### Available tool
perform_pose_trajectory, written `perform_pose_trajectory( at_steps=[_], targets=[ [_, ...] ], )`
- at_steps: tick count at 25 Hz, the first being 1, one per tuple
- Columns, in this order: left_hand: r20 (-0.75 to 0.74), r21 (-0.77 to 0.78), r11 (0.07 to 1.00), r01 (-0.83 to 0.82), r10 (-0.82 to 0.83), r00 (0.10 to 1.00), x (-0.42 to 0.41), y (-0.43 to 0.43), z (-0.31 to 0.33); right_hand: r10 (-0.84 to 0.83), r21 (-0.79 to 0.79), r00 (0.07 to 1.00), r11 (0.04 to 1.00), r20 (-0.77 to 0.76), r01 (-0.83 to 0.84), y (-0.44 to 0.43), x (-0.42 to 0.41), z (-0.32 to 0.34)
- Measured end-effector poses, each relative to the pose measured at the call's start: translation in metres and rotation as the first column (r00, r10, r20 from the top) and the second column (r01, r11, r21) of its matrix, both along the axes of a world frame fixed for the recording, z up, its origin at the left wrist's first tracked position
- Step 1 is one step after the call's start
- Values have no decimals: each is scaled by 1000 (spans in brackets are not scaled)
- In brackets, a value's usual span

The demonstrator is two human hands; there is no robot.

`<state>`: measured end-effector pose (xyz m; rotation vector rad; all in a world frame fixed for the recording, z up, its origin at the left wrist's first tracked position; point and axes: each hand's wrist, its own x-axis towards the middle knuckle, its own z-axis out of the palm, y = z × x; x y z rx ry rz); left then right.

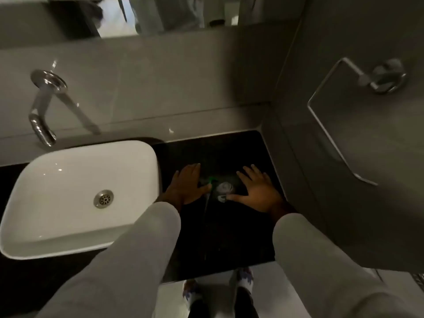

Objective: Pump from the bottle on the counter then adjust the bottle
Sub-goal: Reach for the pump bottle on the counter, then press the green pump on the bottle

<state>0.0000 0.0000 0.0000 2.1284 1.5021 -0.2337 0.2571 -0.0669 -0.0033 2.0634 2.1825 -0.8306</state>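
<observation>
My left hand and my right hand both lie palm down on the glossy black counter, fingers spread, holding nothing. They are about a hand's width apart, to the right of the basin. Between them is a faint grey round shape with a green glint; it looks like a reflection in the counter, and I cannot tell what it is. No pump bottle shows anywhere on the counter. Grey sleeves cover both forearms.
A white basin sits left of my hands, with a chrome wall tap above it. On the grey right wall hangs a metal towel holder, close to my right hand. A mirror runs along the top. Feet show below the counter's front edge.
</observation>
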Motion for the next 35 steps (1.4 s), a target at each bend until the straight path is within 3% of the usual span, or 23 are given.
perform_pose_trajectory(
  at_steps=[3,6,12,15,17,18,20,22,24,26,28,35],
  targets=[
    [-37,24,1000,-7,8,999,12,-11,-31,-32,-75,972,997,-234,15,-4,-5,-23],
    [-14,93,981,-169,171,985,29,-13,-53,-173,-112,869,984,-464,136,2,-13,-37],
    [21,20,959,-284,283,959,47,2,-81,-206,-74,840,978,-501,196,13,-17,-47],
    [112,-84,916,-392,400,910,43,8,-86,-161,-54,889,987,-429,152,22,-13,-44],
    [223,-130,855,-502,518,826,34,11,-77,-129,-31,925,991,-357,127,30,-12,-39],
    [324,-167,805,-570,590,739,30,14,-65,-128,-34,936,992,-326,124,33,-11,-34],
    [590,-235,709,-665,648,482,23,19,-31,-133,-68,950,991,-282,118,39,-12,-22],
    [810,-243,693,-679,530,250,20,21,9,-132,-103,963,989,-236,110,43,-15,-10],
    [917,-238,747,-621,384,111,24,18,42,-141,-127,971,985,-194,117,46,-21,-1],
    [950,-208,795,-570,303,75,33,10,62,-154,-151,972,980,-175,128,47,-25,5],
    [960,-170,818,-550,264,95,42,5,64,-154,-168,974,978,-168,125,49,-27,9],
    [934,-278,821,-498,353,61,53,-2,28,-152,-172,965,978,-213,116,50,-22,-1]
  ],
)
